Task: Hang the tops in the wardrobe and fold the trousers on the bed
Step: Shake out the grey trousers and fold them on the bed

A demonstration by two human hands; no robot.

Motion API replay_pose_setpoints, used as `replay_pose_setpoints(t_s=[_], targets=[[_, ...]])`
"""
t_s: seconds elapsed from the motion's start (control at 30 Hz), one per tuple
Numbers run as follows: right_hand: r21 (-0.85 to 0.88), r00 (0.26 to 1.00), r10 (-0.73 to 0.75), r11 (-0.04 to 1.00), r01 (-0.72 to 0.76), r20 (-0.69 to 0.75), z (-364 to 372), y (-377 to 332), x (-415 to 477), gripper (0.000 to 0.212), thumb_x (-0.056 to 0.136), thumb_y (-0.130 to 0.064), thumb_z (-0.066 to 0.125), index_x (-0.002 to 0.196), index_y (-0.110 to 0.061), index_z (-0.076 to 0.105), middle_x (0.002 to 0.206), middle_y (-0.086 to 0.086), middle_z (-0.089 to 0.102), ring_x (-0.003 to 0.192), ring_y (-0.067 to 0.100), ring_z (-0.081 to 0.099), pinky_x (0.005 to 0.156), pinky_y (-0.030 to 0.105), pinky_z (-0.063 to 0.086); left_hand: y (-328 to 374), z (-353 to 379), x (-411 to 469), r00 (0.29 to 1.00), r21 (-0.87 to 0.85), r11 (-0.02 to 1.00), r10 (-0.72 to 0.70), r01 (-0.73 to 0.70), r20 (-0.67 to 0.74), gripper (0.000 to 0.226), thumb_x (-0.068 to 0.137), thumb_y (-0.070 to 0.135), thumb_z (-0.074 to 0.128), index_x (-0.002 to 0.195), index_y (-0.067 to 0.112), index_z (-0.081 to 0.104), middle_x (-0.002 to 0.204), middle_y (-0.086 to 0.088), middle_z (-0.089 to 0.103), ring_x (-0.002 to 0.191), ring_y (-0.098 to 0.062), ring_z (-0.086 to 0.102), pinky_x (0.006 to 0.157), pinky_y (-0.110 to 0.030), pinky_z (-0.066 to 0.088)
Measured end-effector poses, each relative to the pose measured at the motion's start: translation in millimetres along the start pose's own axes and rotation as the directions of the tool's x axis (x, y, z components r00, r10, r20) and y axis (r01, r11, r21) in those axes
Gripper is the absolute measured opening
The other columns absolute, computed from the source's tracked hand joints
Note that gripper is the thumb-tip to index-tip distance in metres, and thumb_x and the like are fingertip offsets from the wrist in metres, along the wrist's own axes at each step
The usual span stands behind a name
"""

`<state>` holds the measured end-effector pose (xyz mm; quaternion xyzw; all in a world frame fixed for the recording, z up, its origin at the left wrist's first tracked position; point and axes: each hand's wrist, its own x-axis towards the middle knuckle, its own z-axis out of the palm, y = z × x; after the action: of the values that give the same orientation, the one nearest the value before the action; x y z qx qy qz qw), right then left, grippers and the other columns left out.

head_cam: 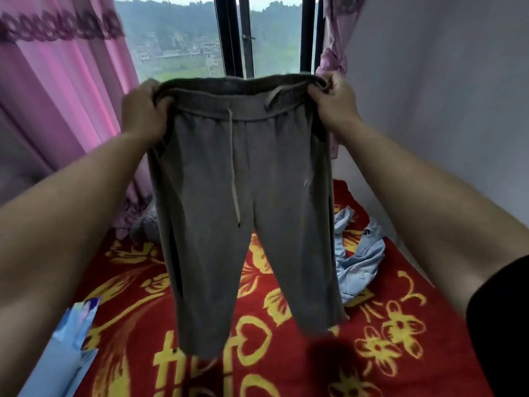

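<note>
Grey drawstring trousers (243, 202) hang in the air in front of me, waistband up and both legs dangling over the bed (286, 353). My left hand (141, 111) grips the left end of the waistband. My right hand (333, 100) pinches the right end. The leg hems hang just above the red and yellow bedspread. A pale blue denim garment (360, 259) lies crumpled on the bed to the right, partly hidden behind the trousers.
Pink curtains (63, 104) hang at the left and a tied one at the window's right. A window (186, 38) is straight ahead. A white wall (443, 110) borders the bed on the right. A light blue cloth (68, 345) lies at the bed's near left.
</note>
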<state>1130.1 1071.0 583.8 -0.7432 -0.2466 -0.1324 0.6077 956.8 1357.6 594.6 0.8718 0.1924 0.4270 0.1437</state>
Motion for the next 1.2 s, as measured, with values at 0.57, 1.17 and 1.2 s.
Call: replay_pose_setpoints(t_s=[0.57, 1.17, 1.2], targets=[[-0.038, 0.998, 0.050, 0.998, -0.049, 0.042, -13.6, 93.8, -120.8, 0.011, 0.092, -0.020, 0.059, 0.103, -0.022, 0.060, 0.108, 0.007, 0.065, 0.104, 0.024, 0.061, 0.095, 0.042, 0.049, -42.3, 20.1, -181.2, 0.980, -0.107, 0.989, 0.114, -0.098, 0.162, 0.019, 0.090, 0.008, 0.064, 0.109, 0.007, 0.068, 0.105, -0.014, 0.065, 0.101, -0.033, 0.059, 0.089, -0.038, 0.044], [-0.753, 0.557, 0.520, 0.325, 0.573, 0.648, -65.1, 205.9, -472.4, 0.029, 0.096, -0.013, 0.048, 0.124, -0.018, 0.052, 0.119, 0.005, 0.051, 0.108, 0.027, 0.062, 0.068, 0.038, 0.047, -88.1, 39.6, -539.7, 0.486, 0.346, 0.827, -0.102, -0.443, 0.868, 0.019, 0.090, 0.029, 0.056, 0.104, 0.029, 0.068, 0.103, 0.007, 0.068, 0.104, -0.021, 0.057, 0.075, -0.032, 0.036], [-0.743, 0.529, 0.540, 0.330, 0.582, 0.655, -70.3, 208.9, -486.2, 0.031, 0.096, -0.012, 0.047, 0.126, -0.018, 0.050, 0.121, 0.006, 0.049, 0.109, 0.028, 0.060, 0.067, 0.038, 0.044, -87.8, 41.6, -551.7, 0.477, 0.339, 0.828, -0.101, -0.446, 0.873, 0.019, 0.090, 0.027, 0.055, 0.104, 0.029, 0.068, 0.103, 0.007, 0.068, 0.104, -0.021, 0.057, 0.075, -0.032, 0.036]])
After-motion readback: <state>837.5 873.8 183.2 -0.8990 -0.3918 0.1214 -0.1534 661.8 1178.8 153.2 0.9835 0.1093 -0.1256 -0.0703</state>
